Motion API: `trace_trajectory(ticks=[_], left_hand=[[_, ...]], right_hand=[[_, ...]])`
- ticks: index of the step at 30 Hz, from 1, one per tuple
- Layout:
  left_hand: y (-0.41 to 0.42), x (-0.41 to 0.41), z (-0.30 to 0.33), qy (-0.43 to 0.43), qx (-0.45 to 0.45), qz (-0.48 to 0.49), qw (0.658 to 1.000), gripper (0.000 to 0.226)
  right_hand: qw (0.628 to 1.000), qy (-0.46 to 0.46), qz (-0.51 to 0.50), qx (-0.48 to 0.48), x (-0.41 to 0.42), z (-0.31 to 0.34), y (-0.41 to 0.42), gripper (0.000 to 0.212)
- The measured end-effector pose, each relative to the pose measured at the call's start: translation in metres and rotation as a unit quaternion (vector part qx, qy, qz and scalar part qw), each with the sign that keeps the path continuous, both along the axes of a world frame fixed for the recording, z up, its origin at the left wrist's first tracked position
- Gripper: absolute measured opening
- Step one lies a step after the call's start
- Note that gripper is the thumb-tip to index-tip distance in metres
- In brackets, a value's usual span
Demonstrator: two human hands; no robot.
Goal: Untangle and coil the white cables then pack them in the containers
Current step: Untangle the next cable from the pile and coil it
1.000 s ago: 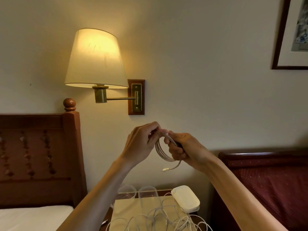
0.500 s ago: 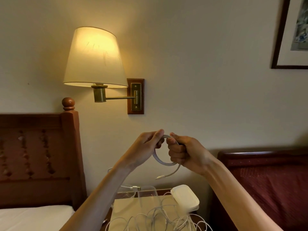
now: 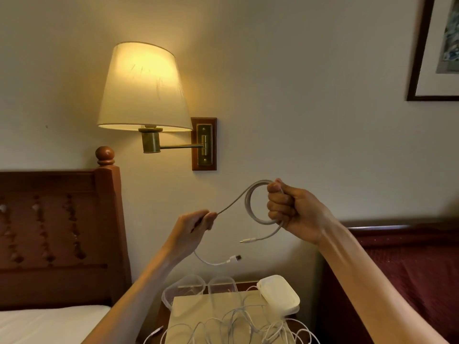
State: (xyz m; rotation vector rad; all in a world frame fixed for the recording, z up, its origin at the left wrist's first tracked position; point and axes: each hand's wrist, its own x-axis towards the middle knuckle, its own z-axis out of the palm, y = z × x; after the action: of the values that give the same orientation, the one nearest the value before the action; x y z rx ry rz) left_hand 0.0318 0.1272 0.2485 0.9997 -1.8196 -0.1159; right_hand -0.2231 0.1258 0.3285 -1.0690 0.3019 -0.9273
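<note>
No readable text or logos anywhere; the framed picture [image 3: 444, 48] at 1 o'clock is too blurry to make out.

Right hand [image 3: 295, 212] is fisted around a white cable coil [image 3: 250, 202], a few loops bunched in the grip, held up in front of the wall. One plug end [image 3: 246, 240] dangles just under the coil at about 6 o'clock from it. Left hand [image 3: 196, 228] sits at 8 o'clock from the coil, pinching the same cable's loose run, and the USB end [image 3: 234, 258] hangs below that hand.

Down at 6 o'clock, the tangled cables [image 3: 238, 324] sprawl over a tan board [image 3: 198, 309], spilling past its near edge. Two clear containers [image 3: 185, 288] sit at the board's far edge, with a white lidded box [image 3: 279, 295] just right of them. Wall lamp [image 3: 144, 88] at 11 o'clock, well above the hands. A wooden headboard [image 3: 57, 232] on the left and a red one on the right hem in the nightstand.
</note>
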Motion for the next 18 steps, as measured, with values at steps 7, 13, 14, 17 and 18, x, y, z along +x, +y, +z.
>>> trace_trajectory(ticks=[7,13,14,17,18], left_hand=[[0.009,0.024,-0.038,-0.070,0.075,0.129,0.986,0.033],[0.062,-0.041,0.025,-0.300,0.054,-0.028,0.952,0.035],[0.065,-0.044,0.034,-0.283,0.006,-0.041,0.958,0.032],[0.062,-0.045,0.057,-0.245,-0.112,-0.022,0.963,0.024],[0.058,-0.045,0.059,-0.238,-0.135,-0.004,0.962,0.024]], right_hand=[[0.993,0.055,-0.094,-0.053,-0.011,0.006,-0.004,0.039],[0.938,0.207,-0.192,-0.200,0.015,-0.007,0.001,0.039],[0.930,0.232,-0.182,-0.220,0.019,-0.012,0.004,0.040],[0.902,0.289,-0.164,-0.278,0.026,-0.021,0.014,0.043],[0.895,0.297,-0.163,-0.290,0.028,-0.021,0.016,0.045]])
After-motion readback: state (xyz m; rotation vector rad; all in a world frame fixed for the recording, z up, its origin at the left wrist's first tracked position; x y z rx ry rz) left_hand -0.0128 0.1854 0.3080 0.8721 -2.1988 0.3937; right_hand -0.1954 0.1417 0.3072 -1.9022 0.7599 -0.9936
